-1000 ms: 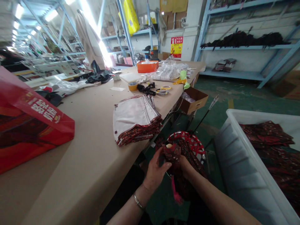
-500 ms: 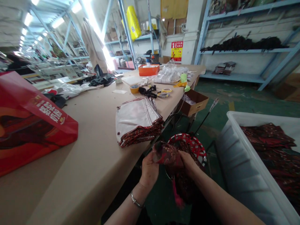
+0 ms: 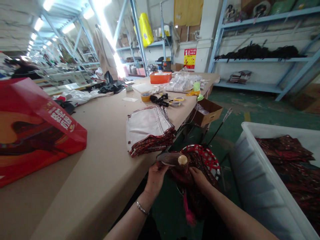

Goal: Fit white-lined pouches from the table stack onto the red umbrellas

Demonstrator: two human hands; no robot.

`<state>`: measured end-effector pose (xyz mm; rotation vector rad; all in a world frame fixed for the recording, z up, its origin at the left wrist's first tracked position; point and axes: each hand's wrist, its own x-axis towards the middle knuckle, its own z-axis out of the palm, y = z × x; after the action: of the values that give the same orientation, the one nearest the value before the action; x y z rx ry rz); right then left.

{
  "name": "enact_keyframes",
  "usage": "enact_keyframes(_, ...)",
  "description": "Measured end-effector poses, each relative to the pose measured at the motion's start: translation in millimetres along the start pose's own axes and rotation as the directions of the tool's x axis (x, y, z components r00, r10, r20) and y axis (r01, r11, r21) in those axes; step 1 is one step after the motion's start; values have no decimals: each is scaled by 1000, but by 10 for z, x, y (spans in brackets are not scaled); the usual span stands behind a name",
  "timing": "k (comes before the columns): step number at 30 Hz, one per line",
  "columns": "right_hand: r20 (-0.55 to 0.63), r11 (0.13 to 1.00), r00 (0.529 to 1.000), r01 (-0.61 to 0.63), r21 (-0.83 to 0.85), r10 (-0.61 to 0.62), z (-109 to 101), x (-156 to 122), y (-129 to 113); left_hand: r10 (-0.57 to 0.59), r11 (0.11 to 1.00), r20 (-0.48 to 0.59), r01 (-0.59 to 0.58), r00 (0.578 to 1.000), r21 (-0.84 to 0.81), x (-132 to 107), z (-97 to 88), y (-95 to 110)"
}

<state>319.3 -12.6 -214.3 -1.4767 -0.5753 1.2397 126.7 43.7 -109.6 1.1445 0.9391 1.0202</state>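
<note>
Maroon cloth (image 3: pixel 175 160) between curled hands (image 3: pixel 155 174)

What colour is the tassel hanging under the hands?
Bright pink. The tassel hangs below the umbrella, best seen in head view.

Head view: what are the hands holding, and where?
A dark red patterned bundle with a pale knob: left hand grips its left fabric end, right hand grips below the knob.
</note>
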Motion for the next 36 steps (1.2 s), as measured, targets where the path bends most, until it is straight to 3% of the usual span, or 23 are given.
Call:
enact_keyframes(2, 29, 991, 992, 122, -62, -121, -16, -85, -286, 27, 998, 41, -29, 999, 60, -25, -58, 293)
enact_keyframes(4, 236, 957, 937, 281, -77, -256, 22, -195, -720, 82, 988, 150, -100, 985, 118, -72, -101, 689)
enact_keyframes(7, 598, 909, 731, 416, -9, -328, 215, -372, -1524, 154, 972, 266, -193, 952, 130, -135, -78, 1373)
enact_keyframes(8, 656, 902, 680, 433, 2, -328, 296, -434, -1787, 186, 972, 273, -218, 944, 93, -142, -55, 1590)
enact_keyframes(9, 666, 894, 659, 448, 26, -350, 371, -499, -2029, 228, 967, 265, -250, 937, 52, -137, -37, 1788)
enact_keyframes(11, 561, 884, 703, 451, 123, -437, 458, -637, -2413, 349, 934, 200, -356, 916, 0, -89, -40, 2092)
enact_keyframes(14, 270, 882, 850, 381, 277, -452, 356, -820, -2651, 501, 853, 106, -511, 859, 110, 71, -198, 2232)
enact_keyframes(17, 187, 958, 951, 208, 199, -245, 34, -873, -2423, 492, 776, 76, -476, 867, 414, 274, -458, 1987)
enact_keyframes(19, 131, 995, 986, 95, 37, -99, -208, -815, -2043, 456, 685, 77, -405, 887, 606, 387, -592, 1720)
enact_keyframes(21, -5, 985, 1000, 16, -175, -18, -420, -705, -1547, 459, 599, 128, -412, 879, 687, 471, -657, 1482)
enact_keyframes(23, -123, 925, 991, -5, -379, -45, -584, -572, -1009, 480, 515, 214, -471, 851, 717, 539, -663, 1335)
enact_keyframes(26, -21, 784, 987, 113, -611, -159, -769, -364, -276, 418, 325, 339, -487, 843, 811, 623, -618, 1287)
enact_keyframes(29, 50, 646, 972, 192, -739, -231, -947, -155, 190, 304, 104, 428, -476, 851, 873, 673, -568, 1355)
enact_keyframes(32, 54, 544, 946, 231, -806, -321, -1070, 17, 221, 214, -91, 474, -466, 854, 880, 672, -539, 1446)
enact_keyframes(34, 35, 492, 886, 290, -821, -463, -1007, 46, -53, 206, -164, 470, -443, 858, 881, 648, -529, 1508)
enact_keyframes(36, 53, 431, 772, 408, -805, -633, -750, -39, -534, 243, -190, 468, -432, 850, 882, 615, -518, 1571)
